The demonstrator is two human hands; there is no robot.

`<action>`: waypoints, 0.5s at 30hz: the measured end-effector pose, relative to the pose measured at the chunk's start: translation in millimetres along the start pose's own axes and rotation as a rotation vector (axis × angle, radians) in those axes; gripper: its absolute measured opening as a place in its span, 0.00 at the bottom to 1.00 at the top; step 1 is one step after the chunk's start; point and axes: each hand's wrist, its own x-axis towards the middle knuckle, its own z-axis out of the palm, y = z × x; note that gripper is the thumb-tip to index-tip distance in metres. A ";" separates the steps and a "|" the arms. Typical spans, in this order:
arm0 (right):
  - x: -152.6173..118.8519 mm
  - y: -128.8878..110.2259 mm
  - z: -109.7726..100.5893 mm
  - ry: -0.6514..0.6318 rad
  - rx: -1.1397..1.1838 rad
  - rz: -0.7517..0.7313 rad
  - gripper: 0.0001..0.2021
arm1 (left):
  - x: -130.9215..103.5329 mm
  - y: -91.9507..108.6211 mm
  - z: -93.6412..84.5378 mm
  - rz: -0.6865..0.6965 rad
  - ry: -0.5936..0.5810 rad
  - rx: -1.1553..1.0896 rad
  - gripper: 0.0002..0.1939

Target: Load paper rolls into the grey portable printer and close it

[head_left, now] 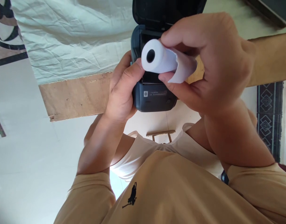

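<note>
A dark portable printer [154,101] with a Bluetooth mark on its front is gripped along its left side by my left hand [123,88]. Its black lid [167,14] stands open at the far end, and the paper bay shows beneath. Over the bay, my right hand [217,59] pinches a white paper roll [157,57] between thumb and fingers. The roll's dark hollow core faces left, and a loose flap of paper curls off its right part. My left thumb tip is close to the roll's left end; whether it touches I cannot tell.
A pale cloth [79,34] covers the table, whose bare wooden edge [77,96] runs below the printer. At the upper right lies a dark flat object [271,11]. A patterned dark strip [269,121] crosses the floor at right, and a small wooden stool [160,133] shows below.
</note>
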 end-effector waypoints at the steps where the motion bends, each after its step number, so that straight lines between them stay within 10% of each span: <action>1: -0.3 0.4 -0.6 -0.008 -0.009 0.000 0.17 | -0.2 0.3 0.4 -0.010 -0.013 -0.010 0.13; 15: 1.2 -5.0 -3.9 -0.043 0.002 0.110 0.06 | -2.9 5.8 0.7 -0.099 -0.005 0.016 0.09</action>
